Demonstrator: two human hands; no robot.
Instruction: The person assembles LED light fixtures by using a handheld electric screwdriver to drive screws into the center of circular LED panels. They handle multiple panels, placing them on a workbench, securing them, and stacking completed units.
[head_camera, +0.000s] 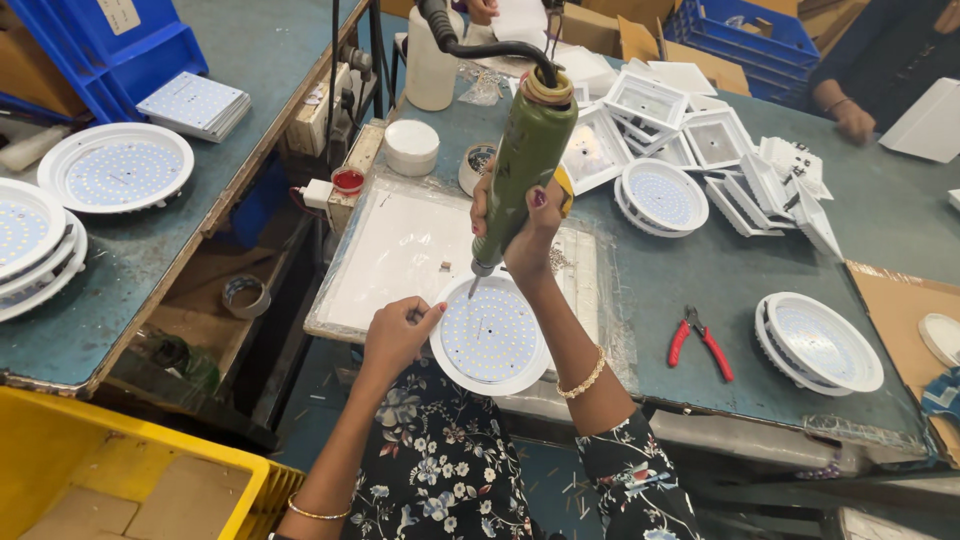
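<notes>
Below, seen from a head-worn camera: right hand (528, 232) wrapped around a green electric screwdriver (520, 165), fingers closed tight on its barrel, bit tip lowered to the upper left rim of a round white LED light panel (489, 335). Left hand (395, 335) steadying that panel at its left edge, fingers curled and pinching the rim. Panel lying face up on a white plastic-covered mat (400, 255) at the near edge of the teal surface (700, 270), directly ahead of the body. Judged from the layout, fastening under way on this one panel, with the bit apparently at a rim screw; impossible to tell how many screws are already in. Similar round panels stacked to the right (820, 343) and further back (662, 197), plus a heap of square white frames (700, 140), unclear which are finished. Red-handled pliers (700, 342) lying to the right of the mat. White plastic bottle (432, 65) and small round lids (411, 147) at the far end. More round panels (118, 167) on a second surface to the left, blue crates (100, 45) behind them, a yellow bin (120, 480) low at the left. Another person's hand (853, 120) resting at the far right.
</notes>
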